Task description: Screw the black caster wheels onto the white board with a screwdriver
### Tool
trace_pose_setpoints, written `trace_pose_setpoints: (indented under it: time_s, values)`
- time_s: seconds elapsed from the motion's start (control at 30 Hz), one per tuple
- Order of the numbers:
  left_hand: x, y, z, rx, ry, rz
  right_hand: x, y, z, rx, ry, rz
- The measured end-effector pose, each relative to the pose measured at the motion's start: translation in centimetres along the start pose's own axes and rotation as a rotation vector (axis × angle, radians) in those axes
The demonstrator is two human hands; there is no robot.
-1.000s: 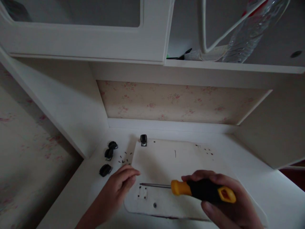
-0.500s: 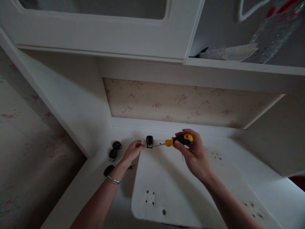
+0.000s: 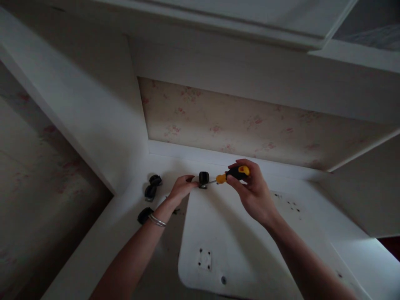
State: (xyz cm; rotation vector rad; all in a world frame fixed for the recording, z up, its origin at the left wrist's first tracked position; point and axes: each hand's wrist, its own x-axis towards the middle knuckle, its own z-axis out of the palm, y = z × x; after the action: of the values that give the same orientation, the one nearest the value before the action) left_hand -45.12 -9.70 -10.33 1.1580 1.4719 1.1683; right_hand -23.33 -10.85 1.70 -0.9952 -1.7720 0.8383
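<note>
A black caster wheel (image 3: 203,178) with a small metal plate stands at the far left corner of a white board (image 3: 237,241). My left hand (image 3: 183,187) reaches to its left side, fingers curled and tips against the base; exactly how they grip is hard to see. My right hand (image 3: 254,193) is wrapped round a yellow and black screwdriver (image 3: 235,173). The screwdriver lies nearly level, and its metal shaft points left to the caster's plate. Where the tip meets the plate is too small to make out.
Several loose black casters (image 3: 150,192) lie left of the board, beside my left forearm. Small dark pieces (image 3: 176,211) sit near the board's edge. A white cabinet (image 3: 218,25) overhangs the work, with a side panel (image 3: 93,108) at left. Groups of screw holes (image 3: 204,258) mark the board.
The view has tilted down and shifted, so the cabinet shelf is mostly out of frame. My left hand has come up against the caster. The screwdriver has moved closer to its plate.
</note>
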Motion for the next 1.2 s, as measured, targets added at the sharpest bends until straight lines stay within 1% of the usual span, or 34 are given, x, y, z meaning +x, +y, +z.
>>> trace_pose_setpoints:
  time_s: [0.13,0.43,0.6,0.77,1.0,1.2]
  values:
    - [0.4,-0.7,0.1,0.006,0.023,-0.022,0.5,-0.2,0.2,-0.040,-0.035,-0.019]
    - [1.1,-1.9,0.4,0.041,0.048,-0.015,0.9,-0.9,0.5,-0.029,-0.043,-0.003]
    - [1.4,-2.2,0.4,0.095,0.069,0.002,0.9,-0.6,0.2,-0.021,-0.042,0.012]
    - [1.5,-2.0,0.3,0.137,0.074,0.011,0.7,-0.2,-0.3,-0.011,-0.039,0.001]
    - [0.2,-1.8,0.2,0.146,0.078,0.000,0.4,-0.8,-0.3,0.007,-0.050,0.000]
    - [-2.2,-1.7,0.2,0.175,0.136,-0.039,-0.4,-1.4,-0.7,0.025,-0.110,0.025]
